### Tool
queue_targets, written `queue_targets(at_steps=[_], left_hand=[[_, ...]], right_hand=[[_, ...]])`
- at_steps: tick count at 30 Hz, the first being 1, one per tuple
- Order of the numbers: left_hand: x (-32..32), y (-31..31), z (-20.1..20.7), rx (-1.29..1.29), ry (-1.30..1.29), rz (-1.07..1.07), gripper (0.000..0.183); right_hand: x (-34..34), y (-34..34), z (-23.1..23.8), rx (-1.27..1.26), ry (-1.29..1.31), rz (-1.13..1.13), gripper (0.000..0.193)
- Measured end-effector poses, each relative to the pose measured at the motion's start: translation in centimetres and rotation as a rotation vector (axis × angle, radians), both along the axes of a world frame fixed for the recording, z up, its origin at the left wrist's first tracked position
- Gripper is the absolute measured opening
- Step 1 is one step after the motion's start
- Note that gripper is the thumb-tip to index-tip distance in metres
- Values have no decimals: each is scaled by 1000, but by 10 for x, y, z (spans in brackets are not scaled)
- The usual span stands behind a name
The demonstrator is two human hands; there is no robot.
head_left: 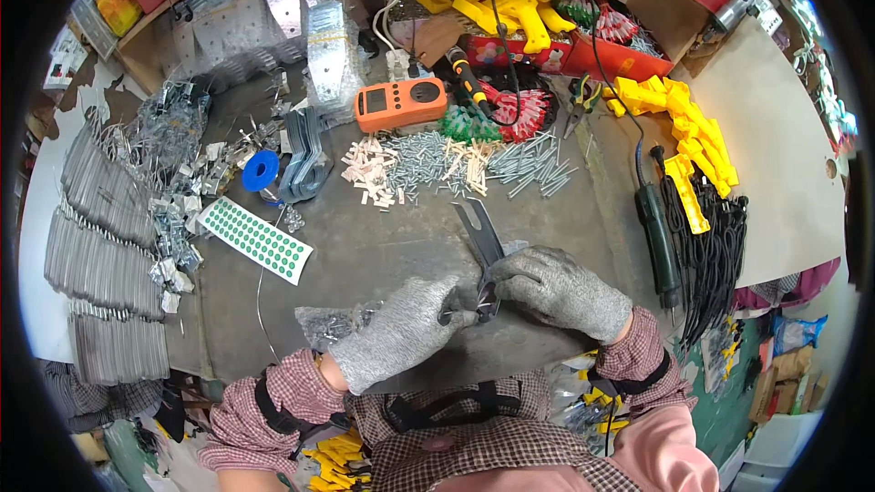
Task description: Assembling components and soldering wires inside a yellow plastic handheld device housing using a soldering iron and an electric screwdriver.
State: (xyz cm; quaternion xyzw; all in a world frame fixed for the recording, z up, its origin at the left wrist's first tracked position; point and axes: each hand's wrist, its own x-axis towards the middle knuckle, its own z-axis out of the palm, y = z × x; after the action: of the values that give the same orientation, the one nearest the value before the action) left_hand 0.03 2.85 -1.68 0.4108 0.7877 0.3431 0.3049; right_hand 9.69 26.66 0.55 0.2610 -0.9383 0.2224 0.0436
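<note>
Both my hands wear grey knit gloves and meet over the dark bench point(365, 246). My right hand point(558, 292) is closed on a dark grey forked metal bracket point(481, 235), whose two prongs point away from me. Close to the bracket's near end, my left hand point(401, 328) has thumb and fingers pinched together. Whatever is in that pinch, if anything, is too small to make out. A clear plastic bag point(324, 326) with small parts lies beside my left hand, partly under it.
Beyond my hands are loose screws point(533, 164), pale small blocks point(369, 169) and an orange meter point(401, 105). A sheet of green round stickers point(255, 239), a blue spool point(261, 169) and stacked metal strips point(109, 260) lie left. A soldering iron point(658, 241), black cables point(715, 264) and yellow housings point(697, 132) lie right.
</note>
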Motion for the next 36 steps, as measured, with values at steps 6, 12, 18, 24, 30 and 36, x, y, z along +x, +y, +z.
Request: queue_targets(at_steps=[6,12,18,24,30,36], left_hand=[[-1,-3,5,105,157,-175,31],[2,-51,14,7,487,-136,62],[17,-58,-6,96,421,91,68],[17,-47,8,2,552,18,67],[22,-29,17,-78,580,-41,61],[21,-31,24,-86,644,-52,57]], right_hand=[[-13,-11,5,42,-25,96,22],[-23,-26,15,112,-91,120,25],[-36,-48,-5,-14,-112,155,25],[-19,-53,-26,-94,-213,-90,30],[15,-44,-64,-90,-123,-40,38],[-56,91,16,271,-158,-663,20]])
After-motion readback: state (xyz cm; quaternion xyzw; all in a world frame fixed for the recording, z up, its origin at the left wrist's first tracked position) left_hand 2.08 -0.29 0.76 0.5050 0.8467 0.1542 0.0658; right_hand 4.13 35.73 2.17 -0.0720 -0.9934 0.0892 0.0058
